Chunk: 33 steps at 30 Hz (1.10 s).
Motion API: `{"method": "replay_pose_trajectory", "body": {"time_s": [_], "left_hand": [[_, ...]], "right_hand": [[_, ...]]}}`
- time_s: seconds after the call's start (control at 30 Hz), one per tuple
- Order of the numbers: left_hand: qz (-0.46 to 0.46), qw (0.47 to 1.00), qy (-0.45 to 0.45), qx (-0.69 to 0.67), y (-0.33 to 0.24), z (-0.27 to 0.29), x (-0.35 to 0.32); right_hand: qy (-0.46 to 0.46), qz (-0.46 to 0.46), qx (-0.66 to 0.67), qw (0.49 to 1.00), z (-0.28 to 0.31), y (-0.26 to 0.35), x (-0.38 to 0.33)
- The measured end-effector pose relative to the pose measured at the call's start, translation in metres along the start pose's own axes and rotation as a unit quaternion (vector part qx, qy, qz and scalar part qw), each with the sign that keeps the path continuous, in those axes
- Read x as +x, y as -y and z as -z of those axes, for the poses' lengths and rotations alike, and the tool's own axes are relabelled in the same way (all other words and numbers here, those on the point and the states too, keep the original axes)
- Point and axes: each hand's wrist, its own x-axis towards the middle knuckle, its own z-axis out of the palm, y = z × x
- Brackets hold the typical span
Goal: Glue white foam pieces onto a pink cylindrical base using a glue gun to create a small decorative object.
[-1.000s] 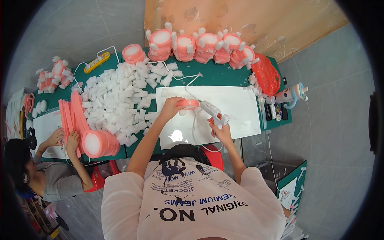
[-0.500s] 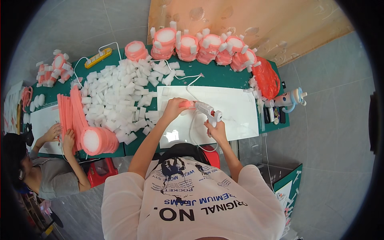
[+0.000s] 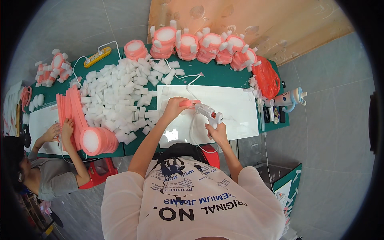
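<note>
Over the glossy white board (image 3: 236, 120), my left hand (image 3: 175, 108) is closed on a small pink foam piece (image 3: 187, 103), which sticks out to the right of the fingers. My right hand (image 3: 217, 131) grips the handle of a white hot glue gun (image 3: 207, 111). The gun's nozzle points up and left, at or close to the pink foam; whether it touches cannot be made out. A white cord (image 3: 191, 127) hangs in a loop under the gun.
Left of the board lies a heap of white foam blocks (image 3: 114, 90). Pink foam cylinders (image 3: 164, 38) line the far edge beside a red plastic bag (image 3: 266, 78). A tumbler (image 3: 286, 99) stands at right. At left, a co-worker's hands (image 3: 60, 130) handle pink foam strips (image 3: 74, 108).
The pink foam piece now shows more of its length beside my left fingers. The glue gun has shifted very slightly. The co-worker's near hand has moved up along the strips.
</note>
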Motion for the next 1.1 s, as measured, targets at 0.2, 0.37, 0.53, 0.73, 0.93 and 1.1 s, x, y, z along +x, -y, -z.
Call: {"method": "replay_pose_trajectory", "body": {"time_s": [0.2,0.37,0.53,0.73,0.93,1.1], "left_hand": [[-0.001,1.0,-0.006,0.005,0.001,0.0,0.0],[0.003,1.0,-0.003,0.001,0.001,0.001,0.001],[0.006,1.0,0.002,-0.012,0.0,0.003,0.001],[-0.003,1.0,-0.006,0.001,0.0,0.002,0.003],[-0.006,1.0,-0.011,-0.027,0.0,0.003,0.0],[0.046,0.999,-0.007,-0.024,0.001,-0.002,-0.003]], "right_hand": [[-0.005,-0.005,-0.007,1.0,0.001,-0.007,0.001],[-0.011,-0.004,-0.005,1.0,0.0,-0.007,0.0],[-0.013,-0.013,-0.025,1.0,0.003,-0.01,0.0],[0.012,0.07,-0.074,0.995,0.021,-0.016,0.002],[-0.136,0.046,-0.019,0.989,0.061,-0.033,0.026],[-0.284,0.121,-0.045,0.95,0.12,-0.106,0.124]]}}
